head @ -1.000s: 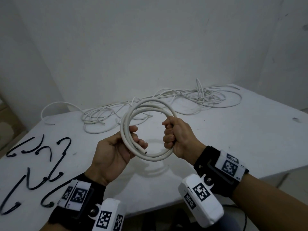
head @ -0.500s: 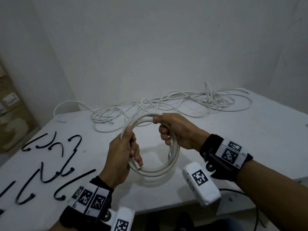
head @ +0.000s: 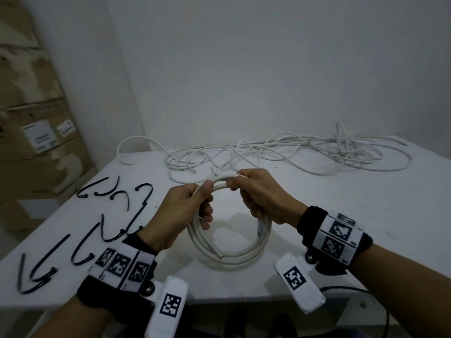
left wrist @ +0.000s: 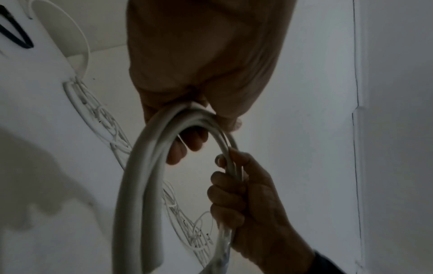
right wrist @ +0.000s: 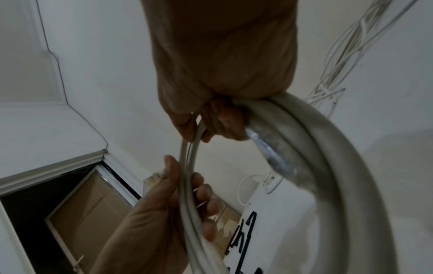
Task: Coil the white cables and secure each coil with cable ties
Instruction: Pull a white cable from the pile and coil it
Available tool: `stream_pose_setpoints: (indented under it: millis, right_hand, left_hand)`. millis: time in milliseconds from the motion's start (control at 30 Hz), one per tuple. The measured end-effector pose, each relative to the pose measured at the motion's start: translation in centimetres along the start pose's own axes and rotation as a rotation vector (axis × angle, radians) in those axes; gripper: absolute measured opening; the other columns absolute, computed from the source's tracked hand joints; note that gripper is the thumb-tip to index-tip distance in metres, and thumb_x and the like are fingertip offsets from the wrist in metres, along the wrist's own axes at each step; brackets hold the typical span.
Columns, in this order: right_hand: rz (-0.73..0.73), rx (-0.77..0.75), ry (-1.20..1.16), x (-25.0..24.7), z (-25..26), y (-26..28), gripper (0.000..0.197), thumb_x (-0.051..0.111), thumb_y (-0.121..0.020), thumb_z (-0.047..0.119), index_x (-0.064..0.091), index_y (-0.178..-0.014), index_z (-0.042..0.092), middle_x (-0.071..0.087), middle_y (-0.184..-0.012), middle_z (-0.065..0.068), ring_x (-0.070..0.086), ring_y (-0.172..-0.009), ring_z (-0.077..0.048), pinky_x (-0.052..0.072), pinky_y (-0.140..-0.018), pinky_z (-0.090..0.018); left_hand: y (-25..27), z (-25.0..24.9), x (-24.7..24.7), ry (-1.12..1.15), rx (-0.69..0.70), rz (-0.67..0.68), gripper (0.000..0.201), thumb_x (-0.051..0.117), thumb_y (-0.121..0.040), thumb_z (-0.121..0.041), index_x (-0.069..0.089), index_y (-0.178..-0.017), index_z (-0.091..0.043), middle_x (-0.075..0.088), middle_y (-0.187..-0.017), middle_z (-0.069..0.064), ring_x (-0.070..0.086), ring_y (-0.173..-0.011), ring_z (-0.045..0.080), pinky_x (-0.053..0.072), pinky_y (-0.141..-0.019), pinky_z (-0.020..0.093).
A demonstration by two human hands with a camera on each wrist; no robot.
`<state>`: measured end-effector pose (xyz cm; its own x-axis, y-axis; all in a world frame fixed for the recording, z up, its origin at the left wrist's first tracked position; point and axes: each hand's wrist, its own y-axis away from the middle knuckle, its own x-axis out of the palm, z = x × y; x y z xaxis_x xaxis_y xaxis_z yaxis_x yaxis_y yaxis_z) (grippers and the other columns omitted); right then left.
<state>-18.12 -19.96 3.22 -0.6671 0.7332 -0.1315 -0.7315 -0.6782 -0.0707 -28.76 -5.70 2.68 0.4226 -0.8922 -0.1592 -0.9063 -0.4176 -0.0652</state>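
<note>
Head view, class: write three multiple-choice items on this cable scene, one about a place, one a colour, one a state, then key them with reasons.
1. Where do the black cable ties lie on the table?
A. On its left part
B. By the right edge
C. Inside the coil

2. What colour is the coil?
A. Black
B. White
C. Red

3. How is the coil held?
A. Lying untouched
B. One hand only
C. Both hands grip it

Answers: 1 A, they lie left of the left hand. 2 B, its loops are white. 3 C, the left hand and right hand curl round it.

loose cables behind, black ties left, seemingly bare table right
</note>
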Motion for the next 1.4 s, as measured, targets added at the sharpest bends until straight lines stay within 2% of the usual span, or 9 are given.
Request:
stream_pose_setpoints:
  millis: [200, 367, 700, 800, 900, 1100, 1200, 1233, 1400]
  right_hand:
    - [0.016, -0.021, 0.011, 0.6, -0.1, -0.7, 0.02, 0.06, -0.088, 0.02, 0.053, -0.074, 0.009, 0.03, -0.05, -0.004, 0.024, -0.038, -0.013, 0.022, -0.038, -0.018]
    - [0.11, -0.045, 0.028, 1.5, 0.2, -1.1, 0.018, 0.061, -0.089, 0.021, 0.055, -0.083, 0.005, 0.03, -0.051, -0.004, 0.024, -0.039, -0.014, 0.022, -0.038, -0.019]
    - [0.375, -0.077, -0.036, 8.8, 3.6, -4.7, 0.024, 0.059, -0.091, 0.025, 0.049, -0.077, 0.009, 0.028, -0.054, -0.001, 0.026, -0.045, -0.014, 0.025, -0.04, -0.022]
    - [0.593, 0.027, -0.102, 9.7, 3.1, -6.2, 0.02, 0.061, -0.086, 0.028, 0.059, -0.089, 0.009, 0.052, -0.069, -0.007, 0.053, -0.062, -0.019, 0.049, -0.059, -0.031]
    - [0.686, 0.21, -0.176, 9.0, 1.4, -8.1, 0.033, 0.056, -0.089, 0.034, 0.06, -0.113, 0.013, 0.062, -0.099, -0.013, 0.061, -0.093, -0.026, 0.051, -0.082, -0.038]
    - [0.681, 0.208, 0.607, 12.2, -1.7, -9.3, 0.033, 0.059, -0.092, 0.024, 0.051, -0.124, 0.02, 0.057, -0.088, -0.008, 0.06, -0.072, -0.021, 0.055, -0.066, -0.033]
    - [0.737, 0.081, 1.039, 14.5, -2.8, -8.7, 0.006, 0.058, -0.09, 0.019, 0.054, -0.086, 0.018, 0.053, -0.07, -0.001, 0.052, -0.058, -0.019, 0.047, -0.054, -0.027]
    - [0.739, 0.025, 1.16, 14.9, -2.9, -8.4, 0.019, 0.055, -0.09, 0.016, 0.047, -0.073, 0.017, 0.05, -0.066, -0.001, 0.05, -0.056, -0.02, 0.044, -0.053, -0.027]
    - [0.668, 0.044, 1.24, 10.3, -1.5, -8.0, 0.006, 0.049, -0.089, 0.009, 0.051, -0.083, 0.009, 0.061, -0.08, -0.014, 0.059, -0.061, -0.027, 0.049, -0.047, -0.028]
  left_hand:
    - [0.2, 1.0, 0.3, -0.188, 0.155, -0.156, 0.043, 0.044, -0.098, -0.041, 0.057, -0.079, -0.005, 0.047, -0.049, -0.004, 0.049, -0.037, 0.015, 0.045, -0.039, 0.026]
    - [0.0, -0.4, -2.2, -0.157, 0.078, 0.082, 0.031, 0.05, -0.098, -0.032, 0.062, -0.097, -0.004, 0.058, -0.062, 0.003, 0.053, -0.047, 0.023, 0.054, -0.052, 0.04]
    - [0.2, -5.1, -10.4, -0.289, -0.046, 0.171, 0.04, 0.062, -0.086, -0.044, 0.06, -0.08, -0.004, 0.029, -0.052, 0.0, 0.027, -0.04, 0.011, 0.03, -0.034, 0.02]
    - [1.1, -4.4, -12.6, -0.293, -0.088, 0.078, 0.044, 0.059, -0.079, -0.045, 0.059, -0.087, -0.002, 0.027, -0.051, -0.004, 0.022, -0.04, 0.007, 0.02, -0.033, 0.016]
    - [2.1, -3.4, -15.0, -0.253, -0.148, -0.01, 0.048, 0.063, -0.073, -0.047, 0.06, -0.087, -0.001, 0.028, -0.048, -0.007, 0.022, -0.037, 0.005, 0.017, -0.032, 0.014]
    - [3.3, -2.6, -17.3, -0.208, -0.243, -0.031, 0.057, 0.06, -0.083, -0.059, 0.067, -0.086, -0.003, 0.028, -0.052, -0.005, 0.02, -0.038, 0.007, 0.015, -0.037, 0.017]
    - [3.5, -2.7, -17.3, -0.19, -0.27, -0.035, 0.048, 0.046, -0.095, -0.044, 0.065, -0.092, 0.001, 0.027, -0.053, -0.004, 0.02, -0.037, 0.007, 0.013, -0.039, 0.02]
    - [3.5, -2.8, -17.2, -0.192, -0.269, -0.033, 0.047, 0.046, -0.095, -0.042, 0.064, -0.092, 0.001, 0.026, -0.054, -0.004, 0.02, -0.037, 0.007, 0.012, -0.039, 0.02]
    - [3.2, -3.6, -15.4, -0.242, -0.23, -0.036, 0.047, 0.05, -0.094, -0.042, 0.066, -0.088, 0.001, 0.025, -0.052, -0.003, 0.019, -0.039, 0.008, 0.014, -0.036, 0.017]
